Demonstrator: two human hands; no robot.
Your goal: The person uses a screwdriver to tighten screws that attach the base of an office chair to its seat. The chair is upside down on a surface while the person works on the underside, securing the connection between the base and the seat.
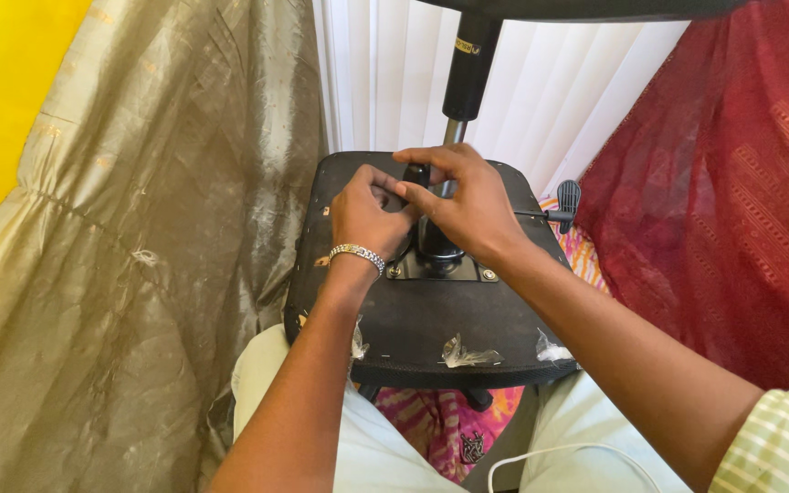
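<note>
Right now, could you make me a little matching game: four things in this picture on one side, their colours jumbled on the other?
Things:
1. seat
2. left drape
3. right drape
4. bracelet

Colours:
A. silver
B. dark red
C. black
D. olive gold

Pairs: 1-C, 2-D, 3-B, 4-A

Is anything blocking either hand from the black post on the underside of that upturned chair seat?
Nothing visible does. The left hand and right hand are already closed around the black post above its mounting plate; the lever knob sits off to the side.
</note>
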